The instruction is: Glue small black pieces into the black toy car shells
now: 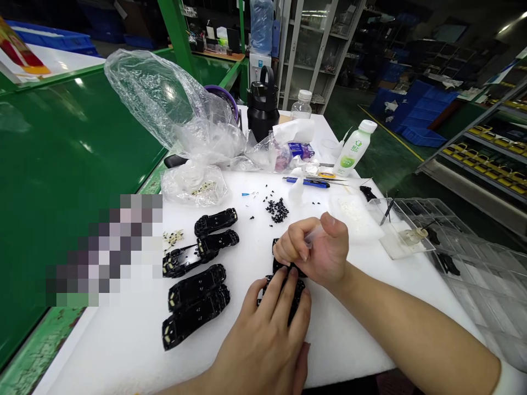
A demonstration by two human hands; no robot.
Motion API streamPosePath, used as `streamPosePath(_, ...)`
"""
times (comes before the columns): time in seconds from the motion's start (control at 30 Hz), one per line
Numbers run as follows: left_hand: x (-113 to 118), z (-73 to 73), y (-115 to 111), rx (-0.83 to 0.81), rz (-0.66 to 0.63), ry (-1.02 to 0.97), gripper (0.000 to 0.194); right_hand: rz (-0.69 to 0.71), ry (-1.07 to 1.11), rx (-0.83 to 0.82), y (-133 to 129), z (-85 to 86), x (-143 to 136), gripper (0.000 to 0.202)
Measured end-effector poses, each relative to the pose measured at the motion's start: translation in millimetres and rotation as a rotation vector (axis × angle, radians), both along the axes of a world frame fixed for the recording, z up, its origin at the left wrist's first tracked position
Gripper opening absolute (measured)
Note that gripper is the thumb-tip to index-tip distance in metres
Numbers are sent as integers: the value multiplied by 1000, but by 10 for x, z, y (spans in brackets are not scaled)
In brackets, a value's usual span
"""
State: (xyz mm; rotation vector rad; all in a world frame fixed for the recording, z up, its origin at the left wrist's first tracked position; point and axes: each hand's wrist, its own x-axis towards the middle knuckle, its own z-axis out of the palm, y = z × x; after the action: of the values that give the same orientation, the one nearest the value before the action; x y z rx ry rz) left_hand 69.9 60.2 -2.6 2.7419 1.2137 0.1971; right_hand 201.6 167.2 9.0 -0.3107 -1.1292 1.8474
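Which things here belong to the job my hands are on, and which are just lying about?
Likely the job:
black part under your left hand
car-shaped black bases
tiny black pieces

Apparently lying about:
black flask
green-labelled bottle
clear bottle

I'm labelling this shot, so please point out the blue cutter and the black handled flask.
blue plastic cutter (307,182): head view, on its handle
black flask with carrying handle (263,112): head view, on its body
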Motion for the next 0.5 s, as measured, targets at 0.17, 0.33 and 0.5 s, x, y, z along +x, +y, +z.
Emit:
streamPosePath(0.17, -3, -19, -7, 11, -6, -3, 54, -15, 1, 4, 3, 0, 15, 56)
streamPosePath(0.33, -4, -27, -31, 5, -3, -4, 54, 6, 1, 12, 5, 2, 15, 56)
streamPosePath(0.5, 22, -9, -48, -9, 28, -6, 53, 16, 10, 16, 3, -14, 6, 57)
